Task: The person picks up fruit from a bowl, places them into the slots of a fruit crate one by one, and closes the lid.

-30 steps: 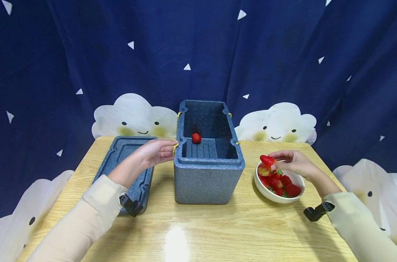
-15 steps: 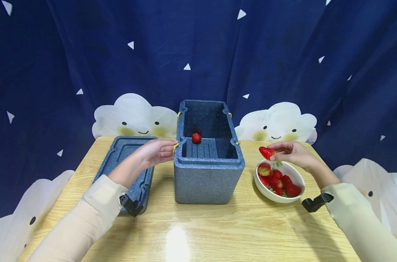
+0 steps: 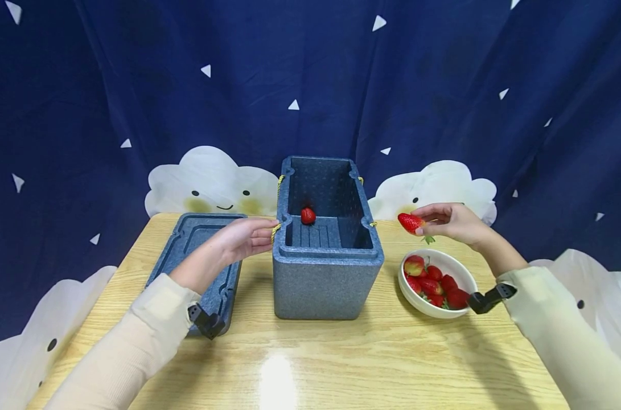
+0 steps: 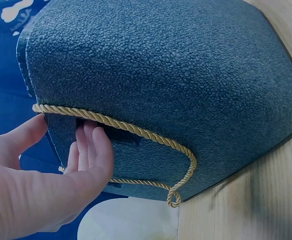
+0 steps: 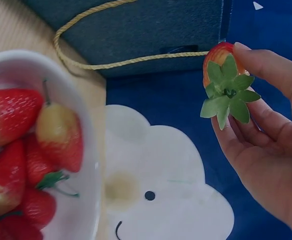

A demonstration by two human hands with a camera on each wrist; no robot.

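My right hand (image 3: 451, 222) pinches a red strawberry (image 3: 410, 222) between thumb and fingers, above the table and beyond the white bowl (image 3: 412, 300). The right wrist view shows its green leaf cap (image 5: 228, 92) facing the camera. Several more strawberries (image 5: 15, 115) lie in the bowl. My left hand (image 3: 243, 238) touches the left side of a blue-grey foam box (image 3: 320, 287). Seen from the left wrist, its fingertips reach a dark slot under the yellow rope (image 4: 151, 135), and the thumb lies by the box's edge. One strawberry (image 3: 308, 216) rests inside the lidless box.
A blue-grey lid (image 3: 200, 228) lies flat on the wooden table (image 3: 330, 364), left of the box and partly under my left forearm. Behind the table hangs a dark blue curtain (image 3: 249, 68) with white clouds. Rope runs along both sides of the box.
My right hand has lifted the strawberry up out of the bowl area and moved it away from me and slightly left. The left hand stays against the box.
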